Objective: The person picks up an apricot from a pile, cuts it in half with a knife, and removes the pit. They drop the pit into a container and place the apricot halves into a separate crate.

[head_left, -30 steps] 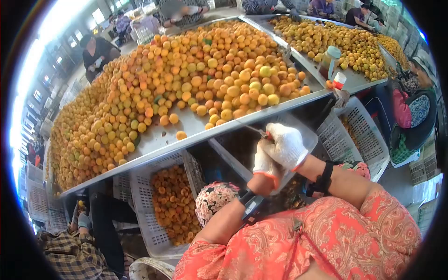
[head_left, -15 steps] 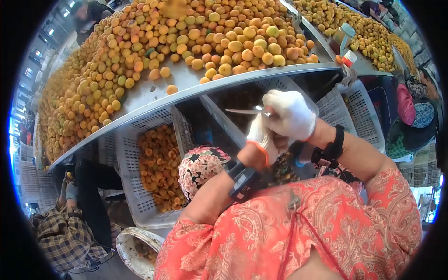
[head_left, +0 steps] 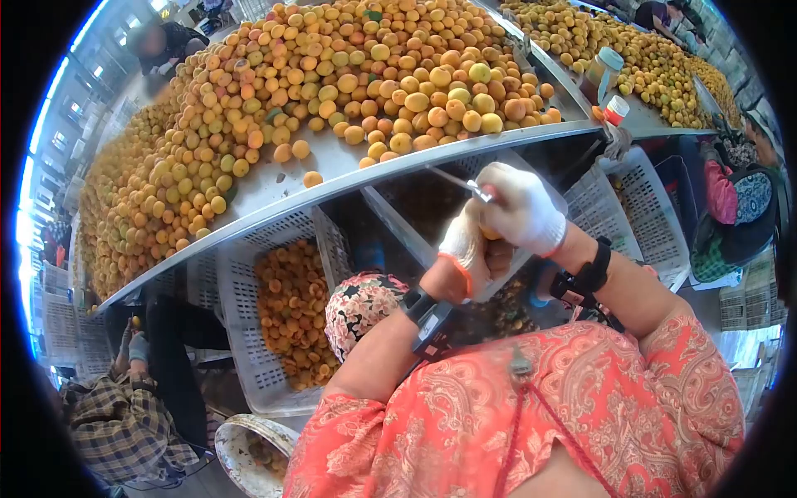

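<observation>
My right hand [head_left: 521,206], in a white glove, is closed round the handle of a small knife [head_left: 450,176]. Its thin blade points up and to the left. Close against it, my left hand [head_left: 465,247], also gloved, is closed on an apricot [head_left: 491,233]; only a small orange part of the fruit shows between the hands. Both hands are just in front of the metal table's rim [head_left: 324,192]. A large heap of apricots [head_left: 349,79] covers much of that table.
Below the table stands a white crate [head_left: 249,353] of apricot halves [head_left: 295,319]. A white bucket [head_left: 228,452] is at lower left. More crates [head_left: 652,207] stand at right. A jar [head_left: 602,75] and a red-capped bottle [head_left: 616,109] rest by the divider. Co-workers sit on both sides.
The knife has turned, from nearly level to slanting up and left. A bit of apricot now shows between my hands. The whole view has shifted slightly.
</observation>
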A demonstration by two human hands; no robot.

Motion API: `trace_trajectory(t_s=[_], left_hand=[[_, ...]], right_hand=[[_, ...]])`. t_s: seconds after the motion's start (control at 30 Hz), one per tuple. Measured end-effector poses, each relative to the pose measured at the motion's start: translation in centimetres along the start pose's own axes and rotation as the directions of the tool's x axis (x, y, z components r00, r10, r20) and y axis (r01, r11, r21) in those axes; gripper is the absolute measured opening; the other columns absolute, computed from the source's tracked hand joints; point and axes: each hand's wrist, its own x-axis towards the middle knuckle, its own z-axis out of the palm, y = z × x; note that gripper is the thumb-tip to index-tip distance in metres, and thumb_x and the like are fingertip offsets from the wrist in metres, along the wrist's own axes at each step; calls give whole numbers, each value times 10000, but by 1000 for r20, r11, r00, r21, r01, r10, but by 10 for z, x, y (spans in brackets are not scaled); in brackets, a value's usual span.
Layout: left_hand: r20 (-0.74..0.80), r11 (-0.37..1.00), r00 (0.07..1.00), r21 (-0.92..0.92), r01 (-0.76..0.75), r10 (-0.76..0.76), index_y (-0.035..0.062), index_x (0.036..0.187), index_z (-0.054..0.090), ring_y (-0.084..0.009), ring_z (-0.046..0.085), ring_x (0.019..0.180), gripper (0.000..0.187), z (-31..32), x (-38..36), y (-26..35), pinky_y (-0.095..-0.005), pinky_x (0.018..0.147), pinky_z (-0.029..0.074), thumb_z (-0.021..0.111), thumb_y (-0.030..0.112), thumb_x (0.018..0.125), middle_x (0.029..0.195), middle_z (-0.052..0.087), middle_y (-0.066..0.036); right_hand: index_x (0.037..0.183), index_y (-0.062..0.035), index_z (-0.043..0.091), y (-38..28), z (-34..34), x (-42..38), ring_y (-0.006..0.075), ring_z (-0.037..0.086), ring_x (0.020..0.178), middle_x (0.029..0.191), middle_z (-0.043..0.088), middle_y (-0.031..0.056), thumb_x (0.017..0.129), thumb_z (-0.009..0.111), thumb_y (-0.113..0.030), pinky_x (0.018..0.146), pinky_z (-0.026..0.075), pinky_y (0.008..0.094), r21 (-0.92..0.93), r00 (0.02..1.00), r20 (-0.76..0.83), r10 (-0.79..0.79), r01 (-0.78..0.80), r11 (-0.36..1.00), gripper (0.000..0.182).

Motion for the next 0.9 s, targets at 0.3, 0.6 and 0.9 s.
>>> trace_trajectory(t_s=[0.3, 0.6, 0.9], left_hand=[[-142, 994, 988, 101, -49, 63, 163, 816, 545, -102, 285, 385, 487, 11, -5, 13, -241, 391, 202, 430, 615, 956, 575, 411, 49], [-82, 946, 943, 70, -317, 322, 76, 1028, 625, -222, 611, 674, 602, 17, -18, 0, -301, 534, 458, 445, 646, 961, 860, 643, -71], [-155, 906, 895, -2, -424, 418, 150, 1040, 638, -196, 670, 820, 284, 70, -51, -35, -312, 572, 531, 588, 393, 902, 934, 677, -3]], right_hand=[[1039, -31, 600, -5, -10, -11, 320, 653, 822, 893, 630, 138, 775, 738, -177, 731, 529, 368, 25, 996, -29, 81, -80, 996, 332], [1033, -8, 603, -31, -10, -28, 68, 567, 737, 801, 632, 29, 935, 580, -82, 650, 495, 264, 466, 915, -231, 330, -194, 863, 124], [923, -71, 646, -63, -43, -47, 365, 607, 781, 804, 624, 136, 814, 693, -201, 702, 485, 433, -5, 882, -354, -311, 330, 944, 176]])
